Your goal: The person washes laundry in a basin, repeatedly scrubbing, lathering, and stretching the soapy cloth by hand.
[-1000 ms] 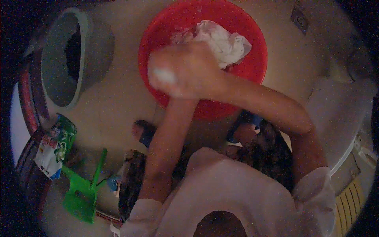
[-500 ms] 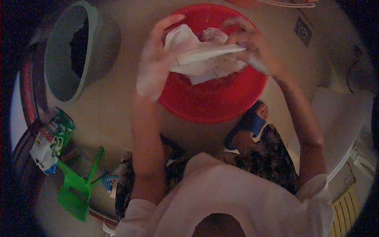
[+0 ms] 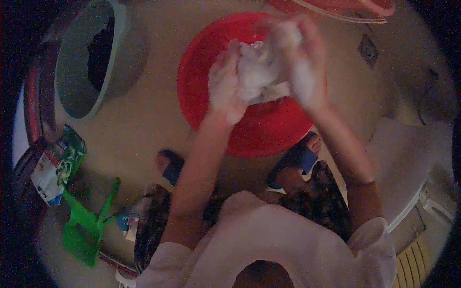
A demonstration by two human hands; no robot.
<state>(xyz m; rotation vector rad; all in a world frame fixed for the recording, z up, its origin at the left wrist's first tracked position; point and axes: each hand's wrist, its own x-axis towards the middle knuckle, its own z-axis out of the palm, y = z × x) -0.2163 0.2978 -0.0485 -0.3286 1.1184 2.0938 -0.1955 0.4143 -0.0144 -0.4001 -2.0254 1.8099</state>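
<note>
A wet white cloth (image 3: pixel 259 72) is bunched up between my two hands, over a round red basin (image 3: pixel 194 62) on the floor. White suds coat my hands. My left hand (image 3: pixel 225 91) is closed on the cloth's left side, its fingers pointing away from me. Raised higher at the far right of the cloth, my right hand (image 3: pixel 302 62) is smeared by motion, and its fingers are hard to make out. Part of the cloth hangs down inside the basin.
A grey-green tub (image 3: pixel 113 62) with dark contents stands far left. At the left lie a green and white packet (image 3: pixel 60 165) and a green plastic dustpan-like piece (image 3: pixel 86 230). Another red basin (image 3: pixel 331 6) is at the far edge. A floor drain (image 3: pixel 368 50) sits at right.
My hands have come closer together, and the cloth, spread out before, is now bunched. My left hand moved right; my right hand rose over the cloth. More suds show on them.
</note>
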